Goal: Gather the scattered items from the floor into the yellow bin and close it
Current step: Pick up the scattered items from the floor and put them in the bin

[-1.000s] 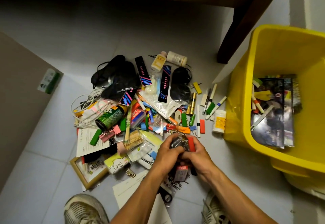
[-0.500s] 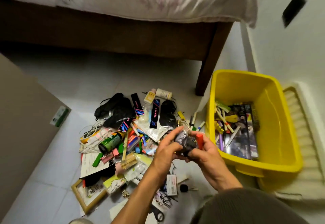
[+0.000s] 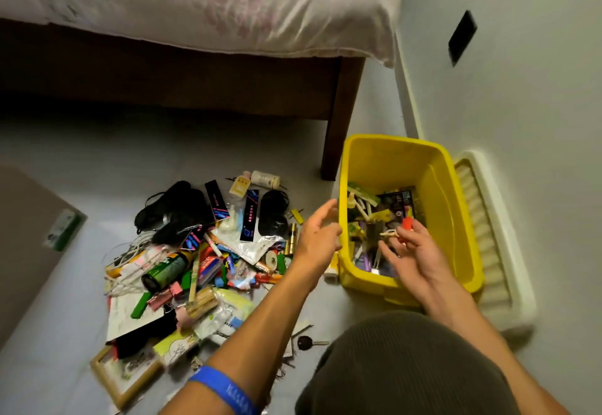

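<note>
The open yellow plastic bin [image 3: 456, 186] stood at right of centre, partly filled. Over it the right hand [image 3: 415, 251] hung with loosened fingers, a small red piece [image 3: 407, 224] at their tips; whether pinched or dropping, I cannot tell. The left hand [image 3: 317, 238] hovered spread beside the rim. The step looked like depositing; next, a reach left into the mixed pile of small items [image 3: 202, 261].

A bedroom in a home was shown. Beyond the left hand [image 3: 317, 238], a dark wooden bed frame [image 3: 338, 121] was seen, covered by a pale sheet with pink flowers [image 3: 211, 4]. A grey tiled floor [image 3: 97, 167] was spread beneath that hand, and a plain painted wall [image 3: 521, 95] with a dark plate [image 3: 462, 37] was seen past the right hand [image 3: 412, 251].
</note>
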`<state>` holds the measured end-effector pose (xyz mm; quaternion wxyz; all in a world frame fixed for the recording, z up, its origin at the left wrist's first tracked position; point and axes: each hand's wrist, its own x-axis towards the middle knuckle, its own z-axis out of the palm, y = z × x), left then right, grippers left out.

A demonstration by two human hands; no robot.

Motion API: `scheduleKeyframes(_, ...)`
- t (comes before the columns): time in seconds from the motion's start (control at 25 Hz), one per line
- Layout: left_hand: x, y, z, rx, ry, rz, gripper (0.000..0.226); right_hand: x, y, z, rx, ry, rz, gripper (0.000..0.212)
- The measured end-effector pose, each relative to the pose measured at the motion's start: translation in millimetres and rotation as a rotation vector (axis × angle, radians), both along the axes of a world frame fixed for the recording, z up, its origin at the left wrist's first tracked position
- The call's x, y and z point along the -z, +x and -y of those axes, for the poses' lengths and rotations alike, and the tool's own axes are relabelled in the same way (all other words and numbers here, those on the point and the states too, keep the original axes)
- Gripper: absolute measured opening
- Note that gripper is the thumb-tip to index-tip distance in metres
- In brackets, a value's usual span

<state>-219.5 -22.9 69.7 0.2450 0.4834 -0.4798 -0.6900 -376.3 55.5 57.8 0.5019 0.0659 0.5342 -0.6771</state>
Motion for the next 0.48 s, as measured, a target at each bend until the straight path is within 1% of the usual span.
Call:
scheduleKeyframes(0.08,18,32,4,-0.067,0.022,0.042,0.053,4,17,6,-0.052,-0.02,0.001,0.067)
scheduleKeyframes(0.16,35,61,4,-0.111,0.033,0.094,0.053,8,35,8,-0.126,-0.047,-0.016,0.062)
scheduleKeyframes(0.2,44,74,2,-0.132,0.035,0.121,0.052,10,46,8,-0.187,-0.037,-0.066,0.056)
scheduleKeyframes(0.24,54,87,-1,-0.148,0.037,0.16,0.051,13,58,8,-0.258,-0.01,-0.158,0.05)
scheduleKeyframes(0.32,78,110,-9,-0.146,0.041,0.266,0.047,22,77,3,-0.353,0.048,-0.464,0.045)
scheduleKeyframes(0.36,92,120,-14,-0.127,0.046,0.32,0.046,27,84,-1,-0.364,0.048,-0.666,0.044)
scheduleKeyframes(0.44,121,132,-27,-0.058,0.075,0.405,0.047,41,99,-9,-0.445,-0.009,-1.104,0.039)
scheduleKeyframes(0.48,131,134,-33,-0.018,0.099,0.439,0.047,50,106,-11,-0.522,-0.051,-1.244,0.037)
